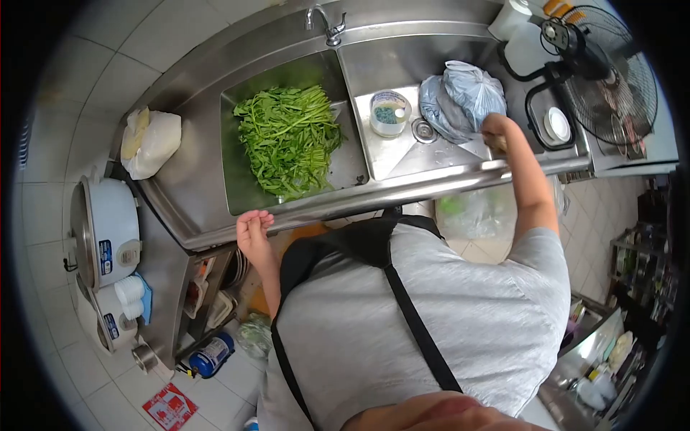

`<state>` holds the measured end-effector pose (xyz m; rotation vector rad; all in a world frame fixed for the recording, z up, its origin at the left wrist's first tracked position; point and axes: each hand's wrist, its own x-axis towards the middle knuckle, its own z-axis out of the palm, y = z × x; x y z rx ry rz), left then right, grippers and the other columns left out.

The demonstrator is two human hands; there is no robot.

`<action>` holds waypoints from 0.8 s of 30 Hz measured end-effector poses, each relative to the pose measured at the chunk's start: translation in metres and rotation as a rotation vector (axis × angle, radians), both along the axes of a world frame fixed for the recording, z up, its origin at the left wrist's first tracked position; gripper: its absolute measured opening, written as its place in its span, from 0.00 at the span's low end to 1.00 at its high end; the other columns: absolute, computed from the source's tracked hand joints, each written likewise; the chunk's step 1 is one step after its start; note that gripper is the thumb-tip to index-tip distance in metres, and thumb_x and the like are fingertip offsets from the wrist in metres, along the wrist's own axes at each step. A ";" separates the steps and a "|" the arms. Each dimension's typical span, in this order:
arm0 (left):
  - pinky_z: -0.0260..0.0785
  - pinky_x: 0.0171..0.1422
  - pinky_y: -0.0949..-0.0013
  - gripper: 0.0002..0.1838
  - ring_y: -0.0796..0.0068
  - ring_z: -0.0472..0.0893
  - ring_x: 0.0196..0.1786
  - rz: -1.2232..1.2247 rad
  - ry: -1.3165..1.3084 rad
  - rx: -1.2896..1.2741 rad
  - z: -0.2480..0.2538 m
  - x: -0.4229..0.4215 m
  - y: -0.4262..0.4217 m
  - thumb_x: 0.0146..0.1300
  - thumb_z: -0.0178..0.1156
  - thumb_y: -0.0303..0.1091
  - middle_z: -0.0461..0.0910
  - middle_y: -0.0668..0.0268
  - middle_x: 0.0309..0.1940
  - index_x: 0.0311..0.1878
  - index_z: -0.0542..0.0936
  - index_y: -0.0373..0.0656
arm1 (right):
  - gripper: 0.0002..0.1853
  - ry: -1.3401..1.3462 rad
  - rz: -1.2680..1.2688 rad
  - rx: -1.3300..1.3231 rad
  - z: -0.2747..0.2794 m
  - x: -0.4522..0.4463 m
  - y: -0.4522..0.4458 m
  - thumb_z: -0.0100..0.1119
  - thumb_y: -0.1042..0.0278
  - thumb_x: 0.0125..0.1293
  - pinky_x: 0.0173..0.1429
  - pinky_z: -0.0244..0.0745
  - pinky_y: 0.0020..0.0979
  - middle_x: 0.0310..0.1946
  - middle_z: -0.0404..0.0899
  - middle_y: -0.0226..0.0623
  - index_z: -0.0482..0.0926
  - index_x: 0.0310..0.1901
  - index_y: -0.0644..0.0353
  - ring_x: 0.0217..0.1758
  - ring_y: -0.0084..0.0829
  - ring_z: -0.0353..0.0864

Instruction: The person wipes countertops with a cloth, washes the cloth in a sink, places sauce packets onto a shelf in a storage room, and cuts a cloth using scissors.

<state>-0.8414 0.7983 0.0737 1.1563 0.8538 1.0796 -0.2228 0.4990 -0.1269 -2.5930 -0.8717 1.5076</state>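
Leafy green vegetables [291,140] lie heaped in the left basin of the steel sink [237,190]. My left hand [255,228] is just off the front rim below them, fingers curled together, with nothing I can make out in it. At the right basin, my right hand [496,133] is closed at the lower right edge of the tied bluish plastic bags [471,93]; a small brownish thing shows under its fingers, too unclear to name. A clear round tub [389,113] with something blue-green inside stands left of the bags, near the drain [424,131].
The faucet [330,29] rises behind the divider. A black fan [604,72] and a white bowl [556,125] are at the right. A white bag [151,144] sits on the left ledge, above a large cooker [111,230]. A plastic bag [478,215] lies below the front rim.
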 end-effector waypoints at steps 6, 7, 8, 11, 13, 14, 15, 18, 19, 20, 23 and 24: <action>0.70 0.41 0.75 0.04 0.77 0.75 0.31 0.006 0.123 -0.011 0.010 0.057 -0.026 0.63 0.47 0.24 0.76 0.62 0.30 0.36 0.72 0.36 | 0.34 -0.100 0.002 0.506 -0.009 -0.101 0.199 0.62 0.69 0.47 0.43 0.76 0.38 0.43 0.77 0.51 0.65 0.59 0.58 0.42 0.42 0.79; 0.70 0.41 0.75 0.04 0.77 0.75 0.31 0.000 0.161 -0.009 0.013 0.062 -0.030 0.64 0.48 0.25 0.76 0.63 0.29 0.36 0.72 0.36 | 0.34 -0.056 0.120 0.388 -0.028 -0.116 0.220 0.62 0.71 0.48 0.42 0.76 0.37 0.43 0.76 0.53 0.63 0.60 0.58 0.41 0.43 0.78; 0.70 0.41 0.75 0.04 0.77 0.75 0.31 0.011 0.158 0.001 0.013 0.066 -0.033 0.64 0.48 0.25 0.76 0.63 0.29 0.36 0.72 0.36 | 0.31 -0.175 0.280 0.333 -0.013 -0.140 0.225 0.59 0.70 0.52 0.42 0.75 0.38 0.43 0.76 0.54 0.62 0.60 0.56 0.40 0.43 0.78; 0.69 0.41 0.75 0.05 0.77 0.75 0.31 -0.050 0.241 0.020 0.020 0.071 -0.031 0.64 0.48 0.26 0.76 0.64 0.29 0.36 0.72 0.36 | 0.23 0.089 -0.126 0.156 -0.138 -0.140 0.262 0.55 0.70 0.56 0.43 0.74 0.39 0.45 0.77 0.48 0.70 0.55 0.56 0.43 0.41 0.78; 0.69 0.41 0.75 0.05 0.77 0.75 0.31 -0.058 0.275 -0.013 0.021 0.080 -0.026 0.65 0.48 0.27 0.76 0.64 0.29 0.35 0.72 0.37 | 0.16 -0.318 0.231 0.127 -0.100 -0.155 0.230 0.53 0.68 0.57 0.44 0.74 0.38 0.46 0.77 0.42 0.76 0.49 0.54 0.48 0.37 0.78; 0.69 0.41 0.75 0.05 0.77 0.75 0.31 -0.095 0.284 -0.024 0.021 0.089 -0.022 0.65 0.48 0.27 0.76 0.64 0.29 0.35 0.72 0.37 | 0.16 -0.309 0.198 0.106 -0.094 -0.148 0.215 0.53 0.68 0.57 0.44 0.74 0.38 0.46 0.77 0.42 0.76 0.49 0.54 0.48 0.37 0.78; 0.69 0.41 0.75 0.05 0.78 0.75 0.31 -0.087 0.282 -0.010 0.023 0.098 -0.018 0.65 0.48 0.27 0.76 0.64 0.28 0.35 0.72 0.37 | 0.15 -0.327 0.209 0.044 -0.093 -0.138 0.202 0.54 0.68 0.57 0.45 0.74 0.36 0.47 0.77 0.39 0.78 0.47 0.52 0.49 0.36 0.78; 0.68 0.39 0.75 0.05 0.78 0.74 0.31 -0.123 0.293 0.009 0.032 0.133 -0.004 0.65 0.48 0.27 0.75 0.65 0.28 0.34 0.72 0.38 | 0.14 -0.415 -0.055 -0.115 -0.204 -0.093 0.175 0.56 0.66 0.56 0.49 0.73 0.35 0.49 0.77 0.33 0.79 0.46 0.50 0.51 0.34 0.77; 0.67 0.39 0.76 0.05 0.78 0.73 0.31 -0.151 0.308 0.075 0.031 0.145 0.006 0.65 0.48 0.28 0.75 0.65 0.28 0.34 0.72 0.38 | 0.15 -0.377 0.201 -0.235 -0.173 -0.091 0.158 0.54 0.65 0.58 0.55 0.69 0.35 0.51 0.75 0.32 0.78 0.48 0.49 0.54 0.34 0.74; 0.66 0.38 0.77 0.05 0.79 0.73 0.30 -0.172 0.318 0.144 0.031 0.157 0.016 0.65 0.49 0.28 0.75 0.65 0.27 0.34 0.72 0.38 | 0.16 -0.333 0.464 -0.347 -0.154 -0.088 0.148 0.53 0.63 0.59 0.60 0.64 0.36 0.53 0.73 0.31 0.77 0.50 0.48 0.58 0.34 0.71; 0.59 0.36 0.79 0.06 0.82 0.66 0.29 -0.254 0.416 0.345 0.045 0.207 0.046 0.63 0.51 0.29 0.71 0.70 0.27 0.34 0.74 0.38 | 0.21 -0.141 -0.386 -0.519 -0.225 -0.063 0.109 0.48 0.55 0.60 0.68 0.48 0.34 0.60 0.65 0.30 0.72 0.55 0.45 0.64 0.36 0.62; 0.61 0.38 0.79 0.06 0.81 0.68 0.32 -0.301 0.456 0.386 0.046 0.221 0.063 0.63 0.51 0.29 0.73 0.69 0.30 0.37 0.74 0.37 | 0.22 -0.116 -0.902 -0.676 -0.297 -0.048 0.095 0.46 0.52 0.61 0.71 0.42 0.34 0.62 0.63 0.29 0.70 0.57 0.44 0.66 0.36 0.58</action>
